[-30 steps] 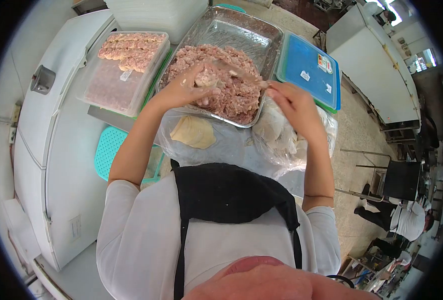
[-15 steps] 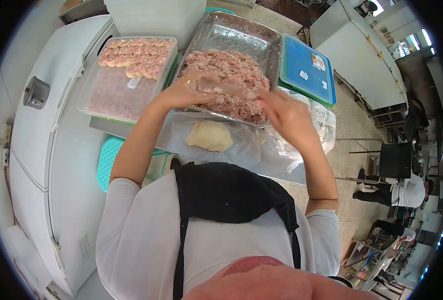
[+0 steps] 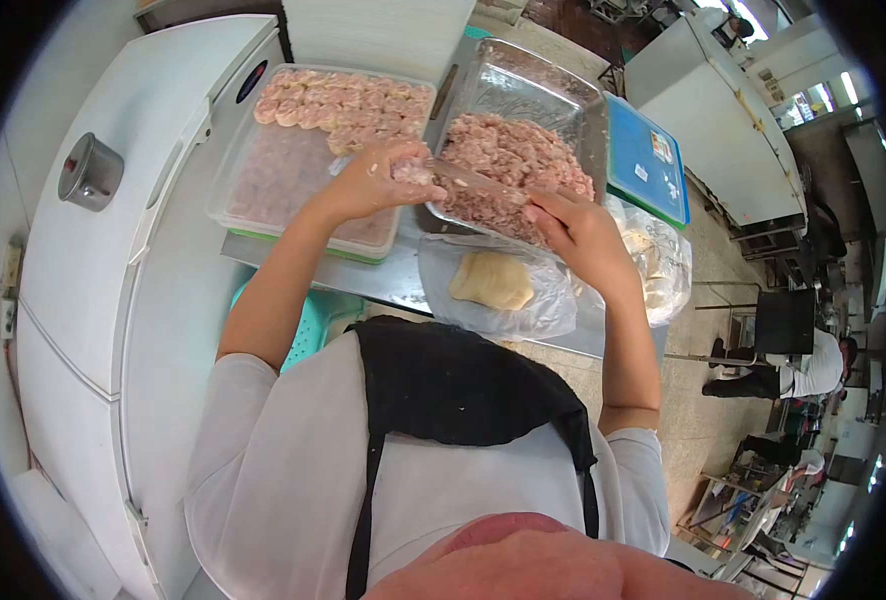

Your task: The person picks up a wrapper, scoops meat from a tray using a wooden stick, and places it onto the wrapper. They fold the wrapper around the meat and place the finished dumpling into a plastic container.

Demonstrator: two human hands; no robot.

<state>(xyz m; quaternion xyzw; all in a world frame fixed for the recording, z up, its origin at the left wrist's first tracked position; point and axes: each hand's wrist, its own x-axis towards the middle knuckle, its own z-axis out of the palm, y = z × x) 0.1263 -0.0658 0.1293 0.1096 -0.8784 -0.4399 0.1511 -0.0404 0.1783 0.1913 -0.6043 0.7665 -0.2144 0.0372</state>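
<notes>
My left hand (image 3: 378,182) is closed around a small dumpling (image 3: 412,173) with pink minced meat showing at its top. My right hand (image 3: 585,232) grips one end of a flat, narrow spatula (image 3: 481,184), whose other end reaches to the dumpling. Beneath the spatula, a metal tray (image 3: 585,100) holds a large mound of minced meat (image 3: 513,150). Below the tray, a pale stack of dough wrappers (image 3: 491,280) lies on a clear plastic bag (image 3: 553,312). Left of my hands, rows of finished dumplings (image 3: 348,100) sit in a translucent plastic container (image 3: 225,200).
Blue-lidded containers (image 3: 653,165) and a plastic bag with pale contents (image 3: 663,265) lie to the right. A white freezer (image 3: 188,300) stands at left, with a metal pot (image 3: 91,172) nearby. A turquoise basket (image 3: 308,335) is below the table. Other people work far right.
My view has shifted, so the trays appear further right. My left hand has moved from over the meat toward the dumpling container, and the dumpling in it shows more clearly.
</notes>
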